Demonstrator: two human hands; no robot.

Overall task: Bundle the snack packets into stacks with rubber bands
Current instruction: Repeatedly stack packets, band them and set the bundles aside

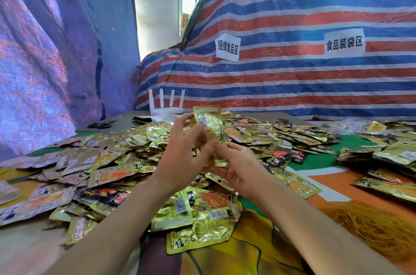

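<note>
A big heap of gold and black snack packets (139, 146) covers the table. My left hand (180, 157) is raised above the heap and holds an upright stack of gold packets (208, 123), fingers curled round its left edge. My right hand (236, 168) is just right of it, fingertips touching the bottom of the stack, thumb and fingers partly spread. A mound of yellow-brown rubber bands (373, 227) lies at the lower right of the table.
Black scissors (101, 125) and a white router (166, 105) sit at the table's far left. More packets (387, 155) pile at the right. Striped tarpaulin with two paper signs hangs behind. A patterned cloth (324, 159) covers the table.
</note>
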